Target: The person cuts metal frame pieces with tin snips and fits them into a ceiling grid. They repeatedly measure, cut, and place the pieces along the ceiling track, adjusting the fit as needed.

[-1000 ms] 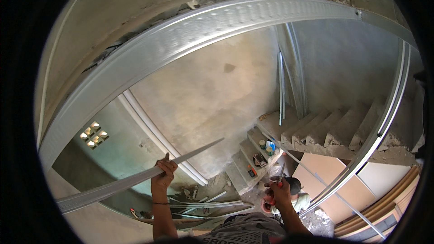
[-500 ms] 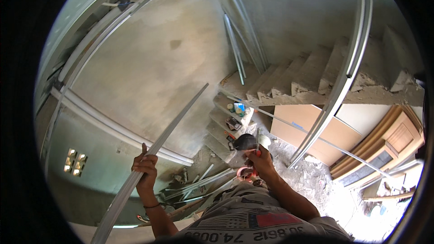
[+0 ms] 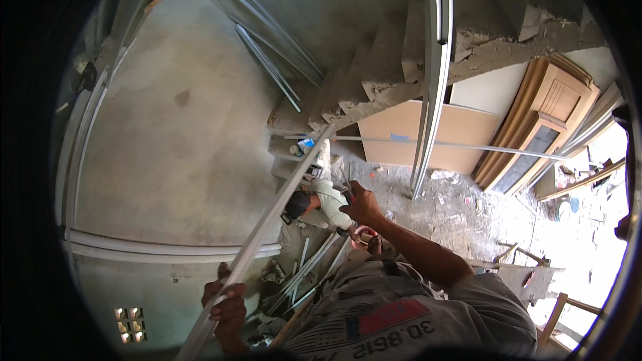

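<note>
My left hand is closed round a long, narrow grey metal profile. The profile slants up and away to the right, its far end level with the foot of the stairs. My right hand is wrapped round a hand tool with red on its handles and a thin metal blade, which looks like tin snips. Most of the tool is hidden behind the fingers. Below, between my hands, a co-worker in a pale shirt bends down beside low steps. A pink ring-shaped thing lies close to the co-worker's arm.
Rough concrete stairs climb to the right. Upright metal profiles stand in front of them, crossed by a horizontal bar. A tan board and wooden doors lean beyond. More profiles lie low down; debris covers the floor.
The view has turned to the right. The profile's far end now overlaps the stair foot, my right hand has moved off the co-worker's head, and the co-worker's pale shirt shows.
</note>
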The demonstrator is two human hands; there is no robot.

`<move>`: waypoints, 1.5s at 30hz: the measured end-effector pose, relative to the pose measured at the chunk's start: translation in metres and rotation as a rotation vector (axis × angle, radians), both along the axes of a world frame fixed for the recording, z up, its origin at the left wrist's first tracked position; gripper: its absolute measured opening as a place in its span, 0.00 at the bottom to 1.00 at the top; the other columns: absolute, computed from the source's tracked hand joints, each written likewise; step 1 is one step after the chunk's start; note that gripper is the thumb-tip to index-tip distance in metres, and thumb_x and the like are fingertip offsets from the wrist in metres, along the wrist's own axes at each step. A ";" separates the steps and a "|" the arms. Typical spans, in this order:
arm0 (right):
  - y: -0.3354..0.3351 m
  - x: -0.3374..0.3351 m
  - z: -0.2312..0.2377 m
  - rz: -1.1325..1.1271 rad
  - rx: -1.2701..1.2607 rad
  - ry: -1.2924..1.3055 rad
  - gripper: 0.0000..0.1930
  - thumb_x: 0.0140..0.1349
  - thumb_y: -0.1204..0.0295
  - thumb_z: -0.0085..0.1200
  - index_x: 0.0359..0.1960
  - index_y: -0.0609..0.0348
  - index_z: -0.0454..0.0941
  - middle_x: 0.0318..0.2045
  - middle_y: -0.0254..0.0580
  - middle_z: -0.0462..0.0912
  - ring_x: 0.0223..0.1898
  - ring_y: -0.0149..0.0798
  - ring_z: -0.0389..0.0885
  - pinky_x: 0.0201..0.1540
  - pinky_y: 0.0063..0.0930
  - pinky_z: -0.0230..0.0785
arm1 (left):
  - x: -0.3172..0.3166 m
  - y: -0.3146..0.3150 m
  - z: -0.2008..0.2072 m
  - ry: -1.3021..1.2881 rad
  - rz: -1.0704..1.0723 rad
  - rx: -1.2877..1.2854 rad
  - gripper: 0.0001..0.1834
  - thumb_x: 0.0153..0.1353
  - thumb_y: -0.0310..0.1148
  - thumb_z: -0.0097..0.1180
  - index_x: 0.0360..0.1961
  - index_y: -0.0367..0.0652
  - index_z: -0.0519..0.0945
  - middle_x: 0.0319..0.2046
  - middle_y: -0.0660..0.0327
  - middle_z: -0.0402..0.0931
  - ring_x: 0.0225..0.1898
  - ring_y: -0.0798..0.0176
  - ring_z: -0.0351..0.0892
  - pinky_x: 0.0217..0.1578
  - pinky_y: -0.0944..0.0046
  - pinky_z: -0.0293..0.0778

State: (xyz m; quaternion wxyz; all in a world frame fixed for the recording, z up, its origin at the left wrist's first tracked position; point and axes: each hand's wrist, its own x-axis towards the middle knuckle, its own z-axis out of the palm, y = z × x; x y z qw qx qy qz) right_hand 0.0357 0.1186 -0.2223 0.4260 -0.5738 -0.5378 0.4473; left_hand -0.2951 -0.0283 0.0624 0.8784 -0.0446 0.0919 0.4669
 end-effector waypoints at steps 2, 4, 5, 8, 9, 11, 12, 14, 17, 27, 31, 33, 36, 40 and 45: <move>0.002 -0.005 -0.016 0.042 0.120 -0.021 0.45 0.46 0.75 0.76 0.69 0.61 0.66 0.58 0.63 0.82 0.55 0.64 0.84 0.57 0.47 0.80 | 0.018 0.000 -0.013 0.017 -0.053 -0.080 0.27 0.79 0.37 0.38 0.75 0.41 0.68 0.46 0.41 0.70 0.24 0.67 0.80 0.22 0.71 0.86; -0.004 -0.007 -0.034 0.148 0.140 -0.093 0.54 0.44 0.76 0.76 0.76 0.55 0.58 0.64 0.62 0.78 0.61 0.64 0.80 0.61 0.49 0.78 | 0.032 0.002 -0.028 0.002 -0.105 -0.129 0.27 0.78 0.36 0.39 0.74 0.38 0.69 0.45 0.41 0.70 0.22 0.68 0.79 0.21 0.72 0.85; -0.008 -0.008 -0.042 0.179 0.143 -0.117 0.54 0.44 0.77 0.76 0.76 0.54 0.57 0.64 0.61 0.78 0.61 0.65 0.80 0.61 0.49 0.78 | 0.038 0.002 -0.035 -0.047 -0.143 -0.143 0.27 0.78 0.36 0.39 0.73 0.36 0.68 0.45 0.41 0.70 0.21 0.68 0.79 0.19 0.73 0.85; -0.031 -0.008 -0.065 0.111 0.166 -0.218 0.46 0.51 0.75 0.69 0.74 0.53 0.61 0.61 0.56 0.80 0.56 0.62 0.83 0.56 0.52 0.79 | 0.048 0.002 -0.054 -0.165 -0.136 -0.296 0.27 0.78 0.35 0.38 0.74 0.37 0.67 0.44 0.42 0.68 0.20 0.70 0.81 0.17 0.75 0.84; -0.039 -0.005 -0.071 0.082 0.103 -0.274 0.44 0.52 0.74 0.67 0.73 0.53 0.62 0.59 0.56 0.81 0.53 0.62 0.84 0.54 0.53 0.80 | 0.050 -0.001 -0.058 -0.182 -0.146 -0.323 0.27 0.78 0.35 0.38 0.74 0.39 0.65 0.44 0.42 0.68 0.20 0.70 0.81 0.16 0.75 0.84; -0.052 0.003 -0.083 -0.009 0.024 -0.354 0.33 0.53 0.73 0.65 0.63 0.54 0.68 0.51 0.52 0.82 0.48 0.61 0.86 0.49 0.55 0.80 | 0.049 -0.004 -0.067 -0.182 -0.208 -0.349 0.26 0.78 0.35 0.39 0.74 0.41 0.63 0.44 0.42 0.68 0.20 0.70 0.81 0.15 0.74 0.83; -0.057 0.007 -0.088 -0.062 -0.025 -0.381 0.25 0.53 0.72 0.65 0.54 0.55 0.73 0.44 0.48 0.83 0.45 0.60 0.86 0.46 0.55 0.79 | 0.046 -0.003 -0.071 -0.194 -0.199 -0.375 0.26 0.78 0.36 0.39 0.73 0.40 0.64 0.44 0.42 0.68 0.20 0.70 0.81 0.15 0.74 0.83; -0.067 0.015 -0.096 0.014 -0.004 -0.392 0.22 0.53 0.71 0.66 0.50 0.55 0.73 0.44 0.47 0.82 0.44 0.59 0.86 0.44 0.55 0.79 | 0.040 -0.001 -0.076 -0.186 -0.195 -0.425 0.24 0.78 0.36 0.40 0.71 0.40 0.65 0.44 0.42 0.68 0.21 0.69 0.82 0.15 0.74 0.84; -0.077 0.017 -0.103 0.099 -0.112 -0.400 0.33 0.44 0.67 0.74 0.55 0.54 0.74 0.46 0.48 0.82 0.47 0.61 0.85 0.46 0.55 0.77 | 0.027 0.017 -0.085 -0.196 -0.152 -0.392 0.22 0.78 0.40 0.41 0.66 0.39 0.68 0.47 0.36 0.72 0.20 0.69 0.82 0.15 0.74 0.82; -0.143 0.091 -0.125 -0.010 -0.401 -0.723 0.24 0.50 0.71 0.69 0.48 0.54 0.71 0.47 0.48 0.80 0.51 0.58 0.83 0.51 0.59 0.68 | -0.046 0.112 -0.143 -0.132 -0.053 -0.269 0.38 0.74 0.52 0.57 0.71 0.32 0.67 0.50 0.29 0.79 0.21 0.70 0.80 0.20 0.73 0.81; -0.179 0.156 -0.105 -0.036 -0.435 -0.914 0.24 0.47 0.69 0.71 0.44 0.53 0.73 0.42 0.43 0.80 0.45 0.55 0.82 0.47 0.58 0.66 | -0.071 0.194 -0.180 -0.149 -0.039 -0.259 0.40 0.72 0.51 0.58 0.74 0.33 0.65 0.51 0.32 0.81 0.20 0.71 0.77 0.20 0.74 0.80; -0.189 0.178 -0.083 0.017 -0.283 -0.906 0.21 0.44 0.68 0.73 0.38 0.51 0.74 0.34 0.40 0.79 0.36 0.51 0.82 0.42 0.53 0.66 | -0.069 0.246 -0.199 -0.153 -0.129 -0.156 0.41 0.74 0.54 0.55 0.77 0.37 0.62 0.51 0.33 0.81 0.20 0.70 0.76 0.20 0.73 0.78; -0.184 0.191 -0.041 0.140 -0.243 -0.842 0.18 0.44 0.63 0.74 0.30 0.51 0.75 0.26 0.41 0.79 0.30 0.50 0.82 0.36 0.49 0.70 | -0.038 0.316 -0.230 0.176 -0.188 0.055 0.46 0.75 0.64 0.48 0.79 0.40 0.57 0.42 0.39 0.83 0.21 0.67 0.76 0.20 0.72 0.75; -0.132 0.174 0.003 0.210 -0.414 -0.636 0.22 0.46 0.56 0.76 0.28 0.55 0.75 0.25 0.45 0.82 0.29 0.53 0.84 0.34 0.46 0.74 | 0.068 0.315 -0.298 0.861 -0.058 0.123 0.32 0.76 0.61 0.47 0.67 0.47 0.72 0.36 0.52 0.84 0.25 0.67 0.76 0.21 0.70 0.73; -0.011 0.142 0.002 0.233 -0.379 -0.602 0.26 0.50 0.50 0.77 0.30 0.59 0.79 0.25 0.50 0.82 0.29 0.48 0.83 0.36 0.45 0.75 | 0.218 0.142 -0.356 1.070 -0.369 0.374 0.20 0.75 0.40 0.57 0.61 0.45 0.71 0.46 0.58 0.82 0.45 0.63 0.83 0.46 0.61 0.82</move>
